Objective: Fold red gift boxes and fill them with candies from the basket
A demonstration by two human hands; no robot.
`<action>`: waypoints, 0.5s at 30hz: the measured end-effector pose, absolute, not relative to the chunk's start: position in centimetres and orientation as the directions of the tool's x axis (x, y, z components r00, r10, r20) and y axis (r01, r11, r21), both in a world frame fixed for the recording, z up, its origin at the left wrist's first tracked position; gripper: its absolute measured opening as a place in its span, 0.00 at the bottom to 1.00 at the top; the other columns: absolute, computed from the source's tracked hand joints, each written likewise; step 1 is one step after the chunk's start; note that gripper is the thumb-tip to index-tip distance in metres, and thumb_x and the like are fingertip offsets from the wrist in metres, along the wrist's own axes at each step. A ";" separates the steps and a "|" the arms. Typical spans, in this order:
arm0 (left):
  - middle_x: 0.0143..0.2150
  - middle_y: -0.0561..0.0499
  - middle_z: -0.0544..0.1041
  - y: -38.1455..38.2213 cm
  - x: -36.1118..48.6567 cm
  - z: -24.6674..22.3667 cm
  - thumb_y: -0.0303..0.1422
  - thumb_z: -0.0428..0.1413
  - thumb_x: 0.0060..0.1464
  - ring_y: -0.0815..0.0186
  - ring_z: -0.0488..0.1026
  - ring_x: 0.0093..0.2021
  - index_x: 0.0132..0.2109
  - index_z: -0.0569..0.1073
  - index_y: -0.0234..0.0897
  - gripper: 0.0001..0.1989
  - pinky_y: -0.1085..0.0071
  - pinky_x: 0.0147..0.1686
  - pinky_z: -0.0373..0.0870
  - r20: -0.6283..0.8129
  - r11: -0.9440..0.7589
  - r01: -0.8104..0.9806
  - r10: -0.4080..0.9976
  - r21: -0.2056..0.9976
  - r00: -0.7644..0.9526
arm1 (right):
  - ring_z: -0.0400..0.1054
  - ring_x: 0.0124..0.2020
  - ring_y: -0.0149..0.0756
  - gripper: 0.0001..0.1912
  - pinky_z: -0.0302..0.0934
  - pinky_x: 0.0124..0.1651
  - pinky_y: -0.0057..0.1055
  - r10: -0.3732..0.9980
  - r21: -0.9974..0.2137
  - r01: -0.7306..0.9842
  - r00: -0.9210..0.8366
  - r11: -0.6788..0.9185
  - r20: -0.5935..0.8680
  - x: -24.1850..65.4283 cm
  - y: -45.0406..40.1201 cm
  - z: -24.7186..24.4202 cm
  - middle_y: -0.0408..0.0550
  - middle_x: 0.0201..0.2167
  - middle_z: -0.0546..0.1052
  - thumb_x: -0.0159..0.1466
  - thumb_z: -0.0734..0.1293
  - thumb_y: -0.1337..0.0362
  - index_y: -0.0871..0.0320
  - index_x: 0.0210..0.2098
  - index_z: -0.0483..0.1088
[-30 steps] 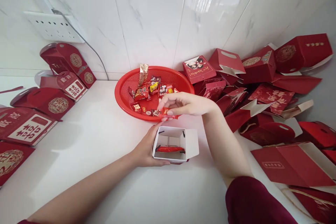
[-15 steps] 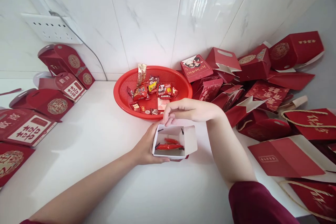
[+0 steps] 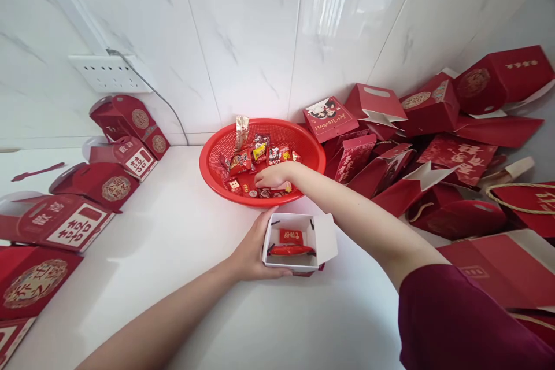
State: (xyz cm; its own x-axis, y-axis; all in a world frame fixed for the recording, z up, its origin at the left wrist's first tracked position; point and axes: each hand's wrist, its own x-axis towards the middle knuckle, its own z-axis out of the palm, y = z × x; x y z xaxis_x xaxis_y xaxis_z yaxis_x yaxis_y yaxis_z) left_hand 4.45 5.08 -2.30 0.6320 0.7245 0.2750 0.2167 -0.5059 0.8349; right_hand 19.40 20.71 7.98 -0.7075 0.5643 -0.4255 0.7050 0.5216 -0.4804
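- White-lined and roughly central, the open box (image 3: pixel 288 266) sat on the near side of the red basket (image 3: pixel 206 169), its flap (image 3: pixel 326 238) out to the right; two red packets (image 3: pixel 291 250) lay inside.
- The left hand (image 3: pixel 252 251) gripped the box's left side, fingers spread apart and clamped around it.
- The right hand (image 3: pixel 276 175) dipped into the basket among wrapped sweets (image 3: pixel 240 162); whether its fingers pinched one could not be told.
- Decorated red boxes (image 3: pixel 82 228) lined the left of the white counter (image 3: pixel 208 324), and a jumbled pile of red cartons (image 3: pixel 427 115) covered the right.
- Marbled tiles (image 3: pixel 243 17) rose on the far side.
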 end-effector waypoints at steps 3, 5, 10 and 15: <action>0.69 0.37 0.54 5.4 4.5 -2.4 0.49 0.69 0.41 0.40 0.55 0.68 0.71 0.44 0.44 0.59 0.41 0.65 0.56 0.301 -0.492 0.157 0.722 0.856 0.623 | 0.75 0.38 0.39 0.17 0.66 0.41 0.31 0.508 -0.507 0.691 -0.722 0.515 -0.469 20.0 20.3 7.6 0.53 0.43 0.81 0.67 0.64 0.57 0.62 0.44 0.78; 0.68 0.38 0.56 5.5 4.6 -2.4 0.49 0.69 0.41 0.41 0.57 0.67 0.71 0.46 0.44 0.58 0.42 0.65 0.57 0.311 -0.484 0.129 0.721 0.866 0.619 | 0.75 0.37 0.38 0.18 0.66 0.40 0.29 0.472 -0.542 0.662 -0.749 0.518 -0.465 20.4 19.9 7.9 0.50 0.42 0.81 0.66 0.65 0.54 0.60 0.44 0.79; 0.68 0.36 0.56 5.5 4.8 -2.3 0.48 0.70 0.39 0.40 0.56 0.68 0.71 0.47 0.42 0.59 0.42 0.65 0.56 0.300 -0.464 0.132 0.737 0.876 0.606 | 0.73 0.41 0.35 0.13 0.63 0.44 0.25 0.415 -0.623 0.567 -0.822 0.540 -0.389 22.2 19.0 8.9 0.48 0.43 0.81 0.64 0.67 0.64 0.60 0.45 0.79; 0.68 0.36 0.57 5.4 4.8 -2.5 0.46 0.70 0.40 0.40 0.59 0.67 0.71 0.46 0.44 0.58 0.41 0.63 0.59 0.294 -0.432 0.093 0.741 0.897 0.604 | 0.69 0.33 0.28 0.19 0.64 0.34 0.23 0.598 -0.833 0.417 -0.790 0.364 -0.134 25.5 17.8 8.8 0.47 0.43 0.78 0.68 0.63 0.63 0.60 0.56 0.72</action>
State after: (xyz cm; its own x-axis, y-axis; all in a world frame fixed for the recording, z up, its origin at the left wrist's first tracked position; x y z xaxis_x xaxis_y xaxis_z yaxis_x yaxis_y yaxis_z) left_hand 4.84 5.38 -2.52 0.6040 0.7406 0.2945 0.0929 -0.4324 0.8969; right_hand 25.49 17.84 8.75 -0.7901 0.5982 -0.1342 0.4171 0.3641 -0.8327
